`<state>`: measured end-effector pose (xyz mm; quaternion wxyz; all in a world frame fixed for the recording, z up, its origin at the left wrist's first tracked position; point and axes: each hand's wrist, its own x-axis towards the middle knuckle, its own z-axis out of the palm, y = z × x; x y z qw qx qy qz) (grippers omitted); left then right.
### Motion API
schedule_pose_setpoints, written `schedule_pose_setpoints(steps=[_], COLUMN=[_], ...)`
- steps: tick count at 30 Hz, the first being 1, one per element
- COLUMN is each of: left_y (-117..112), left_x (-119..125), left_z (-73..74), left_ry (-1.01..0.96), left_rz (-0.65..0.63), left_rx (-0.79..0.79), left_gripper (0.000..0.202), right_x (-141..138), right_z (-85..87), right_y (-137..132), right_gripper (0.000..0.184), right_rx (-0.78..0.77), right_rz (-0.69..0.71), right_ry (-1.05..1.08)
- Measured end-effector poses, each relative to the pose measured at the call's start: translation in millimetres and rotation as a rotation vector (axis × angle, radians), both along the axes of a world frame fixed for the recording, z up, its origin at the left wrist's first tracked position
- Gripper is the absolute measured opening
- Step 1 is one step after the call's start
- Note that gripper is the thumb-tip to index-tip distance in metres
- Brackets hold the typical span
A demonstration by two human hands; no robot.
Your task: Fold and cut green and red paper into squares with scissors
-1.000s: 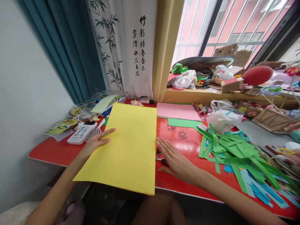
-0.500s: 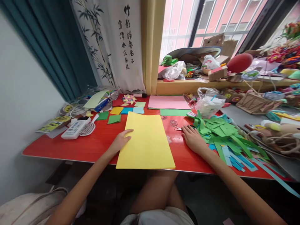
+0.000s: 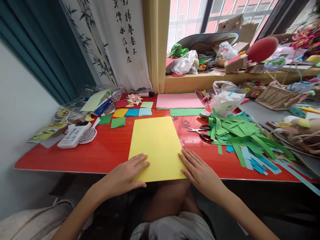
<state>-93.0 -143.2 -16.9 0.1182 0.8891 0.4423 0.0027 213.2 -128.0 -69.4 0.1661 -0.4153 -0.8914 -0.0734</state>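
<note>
Yellow paper sheets (image 3: 157, 143) lie one on another at the table's front edge, looking like a thin stack. My left hand (image 3: 125, 175) rests on their near left corner, fingers stretched out, the thumb along the near edge. Along the right side of the paper lies my right hand (image 3: 200, 170), its fingers extended and the tips touching the border. Black-handled scissors (image 3: 201, 130) sit opened on the table, beyond my right hand. Beside them is a heap of green paper strips and pieces (image 3: 240, 131), with blue strips (image 3: 257, 163) in front.
The red table (image 3: 105, 155) also bears small coloured paper squares (image 3: 132, 112), pink sheets (image 3: 178, 100), a plastic bag (image 3: 227, 100), a hairbrush (image 3: 88, 134) and a white bottle-like container (image 3: 72, 136). Crafts and boxes crowd the windowsill (image 3: 200, 80).
My right hand has left the scissors and come to the paper's right edge. My left hand has slid nearer to the front corner. The yellow sheets look straighter, and the view has tilted down.
</note>
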Motion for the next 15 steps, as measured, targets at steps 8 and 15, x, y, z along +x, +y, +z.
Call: schedule_pose_setpoints(steps=[8,15], left_y=[4,3], left_x=[2,5], left_z=[15.0,20.9], left_ry=[-0.082,0.006], left_rz=[0.033,0.063], left_rx=[-0.157,-0.203], left_gripper=[0.054,0.057], right_x=[0,2], right_z=[-2.3,2.9], right_y=[-3,-14], right_gripper=[0.052,0.048], right_rx=[0.061,0.006], right_rz=[-0.046,0.082], right_ry=[-0.043,0.000])
